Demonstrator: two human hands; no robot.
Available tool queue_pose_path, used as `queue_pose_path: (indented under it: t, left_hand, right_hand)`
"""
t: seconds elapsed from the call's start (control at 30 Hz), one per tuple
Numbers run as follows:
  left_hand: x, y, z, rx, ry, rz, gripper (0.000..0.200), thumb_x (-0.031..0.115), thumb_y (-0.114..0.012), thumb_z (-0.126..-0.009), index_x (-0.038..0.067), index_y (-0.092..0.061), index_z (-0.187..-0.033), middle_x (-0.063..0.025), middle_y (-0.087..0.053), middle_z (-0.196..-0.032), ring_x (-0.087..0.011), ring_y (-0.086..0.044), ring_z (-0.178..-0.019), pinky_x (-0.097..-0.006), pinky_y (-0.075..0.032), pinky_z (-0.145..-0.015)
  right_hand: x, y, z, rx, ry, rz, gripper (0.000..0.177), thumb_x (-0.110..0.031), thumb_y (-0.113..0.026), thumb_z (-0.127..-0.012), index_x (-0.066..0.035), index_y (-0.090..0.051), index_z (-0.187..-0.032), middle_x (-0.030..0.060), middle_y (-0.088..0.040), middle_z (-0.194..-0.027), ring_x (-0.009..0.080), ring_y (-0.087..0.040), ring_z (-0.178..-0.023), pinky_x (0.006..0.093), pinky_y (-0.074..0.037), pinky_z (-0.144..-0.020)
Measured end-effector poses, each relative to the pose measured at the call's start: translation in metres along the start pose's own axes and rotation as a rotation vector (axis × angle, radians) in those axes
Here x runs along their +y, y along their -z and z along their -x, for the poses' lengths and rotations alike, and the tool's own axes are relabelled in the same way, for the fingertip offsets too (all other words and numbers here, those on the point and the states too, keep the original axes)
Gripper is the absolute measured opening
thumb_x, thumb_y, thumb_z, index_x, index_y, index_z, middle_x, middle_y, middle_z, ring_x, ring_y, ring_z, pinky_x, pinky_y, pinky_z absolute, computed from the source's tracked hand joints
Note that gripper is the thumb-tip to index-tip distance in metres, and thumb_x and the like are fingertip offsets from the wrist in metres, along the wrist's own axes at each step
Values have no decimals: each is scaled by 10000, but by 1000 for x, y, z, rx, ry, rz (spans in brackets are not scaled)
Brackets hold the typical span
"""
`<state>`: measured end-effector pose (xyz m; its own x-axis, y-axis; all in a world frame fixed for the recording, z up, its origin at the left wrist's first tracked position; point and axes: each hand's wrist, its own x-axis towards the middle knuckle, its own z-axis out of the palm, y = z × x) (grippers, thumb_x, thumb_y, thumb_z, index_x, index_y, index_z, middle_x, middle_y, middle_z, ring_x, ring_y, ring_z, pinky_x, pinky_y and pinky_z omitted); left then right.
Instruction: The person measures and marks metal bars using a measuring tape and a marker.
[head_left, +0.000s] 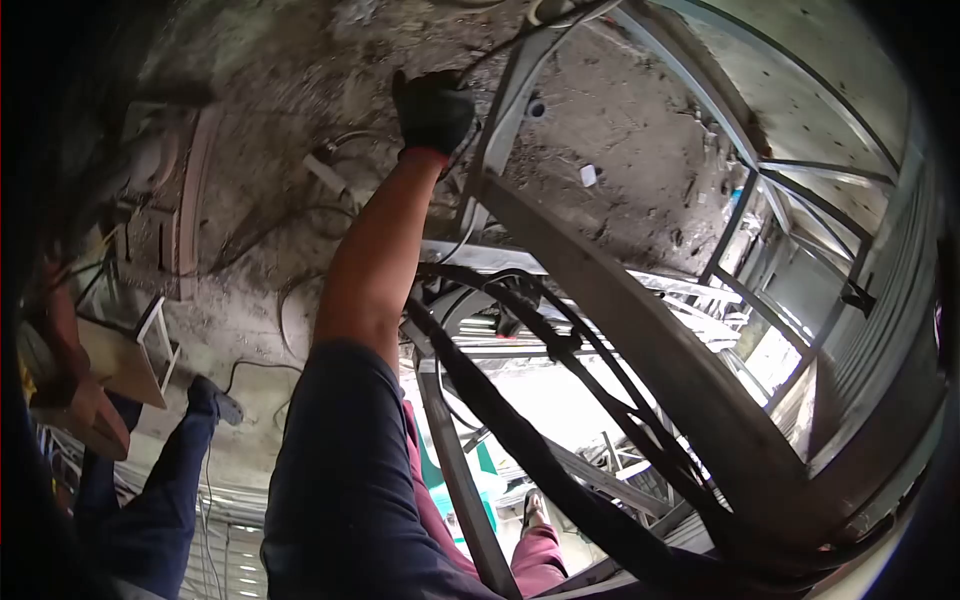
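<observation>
Left hand (pixel 437 108), dark glove, fingers look curled. Can't tell from this angle if they're clamped on anything or slightly apart. Cable (pixel 500 45) meets the glove at its right side and runs up and away to the right. Steel post (pixel 500 130) is just right of the hand.

Floor (pixel 270 90) under and around the grip: dark, rough, dirty, with loose bits on it. White scrap (pixel 588 176) lies on it, right of the grip past the post. Left of the grip, a brown metal piece (pixel 195 190).

Down and right from the grip, a wide steel beam (pixel 640 320) slants toward the wearer, black cables (pixel 500 400) hanging beside it. More framework (pixel 750 200) farther right, against a pale wall (pixel 810 100). Bright light comes through the gaps below the grip.

Well left and below, another person's hand (pixel 95 415), near a board (pixel 120 362); dark shoe (pixel 215 402) on paler floor.
</observation>
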<state>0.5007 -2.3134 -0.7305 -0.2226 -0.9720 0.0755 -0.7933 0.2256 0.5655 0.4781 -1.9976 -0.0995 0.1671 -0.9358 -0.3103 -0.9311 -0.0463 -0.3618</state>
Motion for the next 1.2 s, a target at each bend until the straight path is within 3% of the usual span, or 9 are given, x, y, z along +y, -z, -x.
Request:
queue_pose_path:
  t: [0.1,0.2,0.27,0.37,0.5,0.67,0.8,0.9,1.2]
  left_hand:
    - [-56,11,35,-73,123,-142,239,304,-612,-889,151,-796,-882,-150,-791,-894,-378,-765,-868,-695,-382,-1159]
    - [-139,-27,107,-197,543,-418,319,358,-606,-923,131,-821,-984,-134,-809,-975,-315,-784,-957,-527,-544,-1024]
    - [-170,-6,135,-359,762,-190,449,335,-635,-929,173,-750,-1331,-138,-777,-1200,-308,-741,-1134,-459,-576,-957]
    - [-176,13,165,-59,446,-363,432,241,-596,-967,142,-742,-1361,-189,-804,-1084,-359,-782,-955,-507,-608,-828]
    - [-159,12,153,-68,437,-662,628,315,-585,-970,145,-578,-1574,-208,-774,-1238,-397,-763,-1041,-499,-602,-889]
    - [-212,-55,140,-566,562,-248,555,382,-588,-975,119,-683,-1454,-218,-765,-1263,-391,-764,-1102,-491,-607,-919]
    - [-218,-32,143,-683,201,-483,331,378,-629,-962,139,-821,-1087,-185,-802,-1146,-338,-780,-1090,-470,-608,-902]
    - [-142,76,149,-546,380,-423,241,339,-653,-950,158,-782,-857,-175,-809,-1065,-313,-785,-1026,-508,-594,-898]
    - [-57,248,251,-31,40,-384,82,258,-688,-942,181,-704,-917,-109,-636,-786,-349,-644,-836,-639,-484,-1056]
  right_hand:
    - [1,-1,-2,-15,19,6,245,-183,-797,-879,12,-712,-1000,186,-732,-982,380,-759,-831,500,-627,-756]
    - [1,0,-2,-22,45,17,242,-177,-796,-879,13,-711,-1000,187,-731,-983,380,-759,-833,501,-627,-756]
    - [1,1,-2,-25,54,23,240,-174,-796,-879,14,-710,-1001,188,-730,-984,380,-758,-835,502,-627,-757]
    - [-1,2,-2,-38,54,29,237,-169,-796,-879,15,-709,-1001,189,-729,-985,380,-758,-837,503,-628,-758]
    - [-2,4,-4,-43,50,36,233,-162,-795,-879,16,-708,-1002,190,-728,-987,381,-758,-840,504,-628,-758]
    - [-2,6,-5,-23,38,60,228,-153,-794,-880,18,-706,-1003,191,-727,-989,381,-757,-843,506,-629,-760]
    - [-11,3,1,9,37,48,225,-146,-794,-880,19,-705,-1004,193,-726,-991,382,-757,-846,507,-629,-760]
    - [-18,6,8,44,30,42,222,-141,-793,-880,20,-704,-1004,193,-725,-992,382,-757,-848,508,-629,-761]
    - [-49,13,41,160,25,41,214,-125,-792,-881,23,-701,-1006,196,-723,-996,383,-756,-855,511,-630,-763]
